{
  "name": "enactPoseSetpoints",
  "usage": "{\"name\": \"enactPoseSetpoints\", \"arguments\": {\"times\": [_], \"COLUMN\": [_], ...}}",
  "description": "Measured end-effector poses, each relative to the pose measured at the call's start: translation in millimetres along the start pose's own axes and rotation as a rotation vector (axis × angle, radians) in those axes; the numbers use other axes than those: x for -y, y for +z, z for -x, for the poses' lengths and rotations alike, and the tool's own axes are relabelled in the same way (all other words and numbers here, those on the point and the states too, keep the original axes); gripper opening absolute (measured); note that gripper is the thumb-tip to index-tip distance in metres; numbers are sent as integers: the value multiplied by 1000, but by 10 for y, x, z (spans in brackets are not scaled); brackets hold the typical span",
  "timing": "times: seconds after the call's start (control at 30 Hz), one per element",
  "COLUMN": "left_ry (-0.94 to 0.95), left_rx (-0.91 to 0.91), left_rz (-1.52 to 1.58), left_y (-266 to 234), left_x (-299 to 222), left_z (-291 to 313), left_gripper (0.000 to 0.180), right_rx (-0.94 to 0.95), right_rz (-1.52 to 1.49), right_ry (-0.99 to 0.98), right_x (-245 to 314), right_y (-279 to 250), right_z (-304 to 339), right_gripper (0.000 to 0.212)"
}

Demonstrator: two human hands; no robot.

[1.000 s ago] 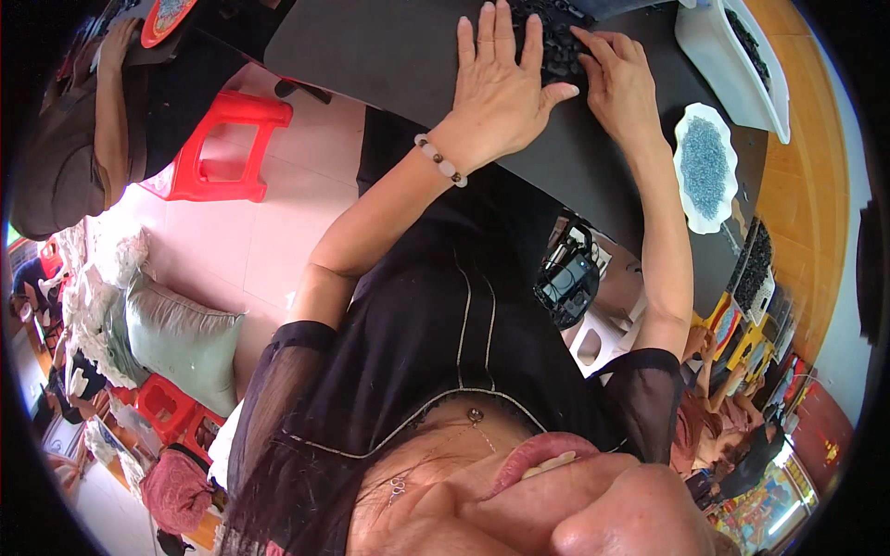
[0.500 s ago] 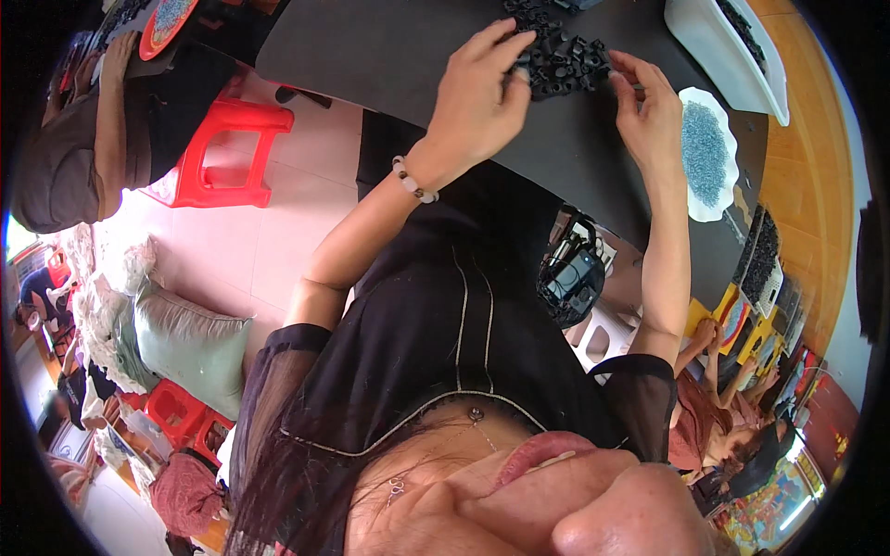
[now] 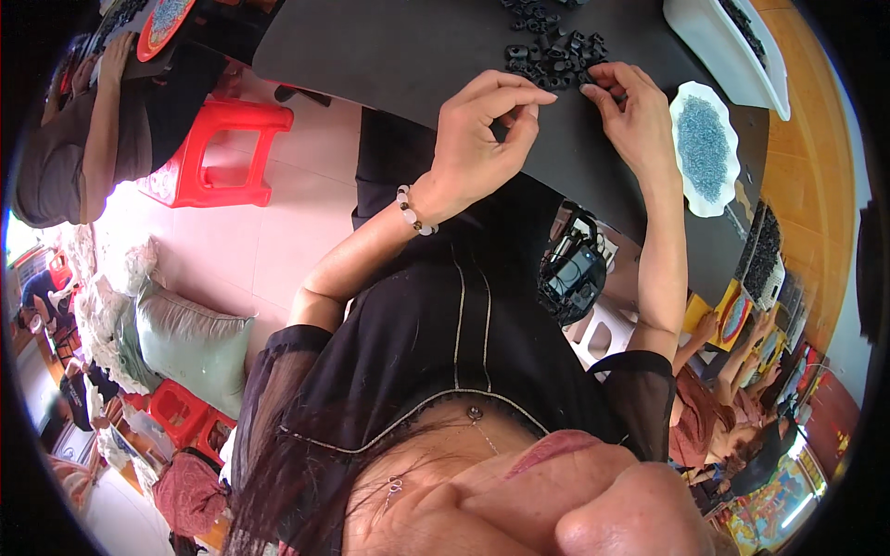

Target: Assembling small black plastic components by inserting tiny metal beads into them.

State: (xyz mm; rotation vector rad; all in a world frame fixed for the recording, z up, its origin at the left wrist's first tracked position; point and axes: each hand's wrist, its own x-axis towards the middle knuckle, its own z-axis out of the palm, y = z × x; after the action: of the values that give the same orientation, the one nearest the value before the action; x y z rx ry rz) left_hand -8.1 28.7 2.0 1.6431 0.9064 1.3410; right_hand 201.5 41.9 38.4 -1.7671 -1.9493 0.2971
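Observation:
A heap of small black plastic parts (image 3: pixel 556 57) lies on the dark tabletop (image 3: pixel 371 56) in front of me. My left hand (image 3: pixel 487 139) is just on the near side of the heap, its thumb and fingers drawn into a pinch. Whatever may be between those fingertips is too small to make out. At the heap's right edge, my right hand (image 3: pixel 632 116) has its thumb and forefinger closed around a small black plastic part. Right of that hand, a white scalloped dish (image 3: pixel 691 199) holds many tiny clear-blue pieces.
A white plastic bin (image 3: pixel 718 65) with black parts stands at the far right. Beyond the table's left end are a red stool (image 3: pixel 236 153) and a seated person (image 3: pixel 69 167). A pale green cushion (image 3: pixel 195 338) lies farther back left. Other people work at the right.
My left hand has come off the heap toward me, its spread fingers drawing together. My right hand has shifted slightly left and nearer, along the heap's edge.

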Motion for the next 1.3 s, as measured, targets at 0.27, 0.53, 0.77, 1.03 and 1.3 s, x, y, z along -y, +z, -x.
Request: {"name": "enactPoseSetpoints", "arguments": {"times": [0.27, 0.53, 0.77, 1.03, 1.3], "left_ry": [-97, 19, -269, -402, -424], "left_rx": [58, 144, 226, 344, 442], "left_rz": [103, 263, 267, 270, 393], "left_y": [78, 354, 333, 450, 539], "left_x": [-16, -186, -248, -289, -232], "left_z": [29, 31, 104, 37, 9], "left_gripper": [20, 27, 24, 18, 15], "right_rx": [30, 68, -261, -289, -246], "right_rz": [-586, -997, -142, -85, -119], "right_ry": [180, 272, -300, -350, -339], "right_x": [48, 149, 210, 41, -84], "right_y": [-136, -140, -247, -279, -439], "right_z": [210, 675, 756, 875, 930], "right_gripper": [19, 17, 25, 24, 21]}}
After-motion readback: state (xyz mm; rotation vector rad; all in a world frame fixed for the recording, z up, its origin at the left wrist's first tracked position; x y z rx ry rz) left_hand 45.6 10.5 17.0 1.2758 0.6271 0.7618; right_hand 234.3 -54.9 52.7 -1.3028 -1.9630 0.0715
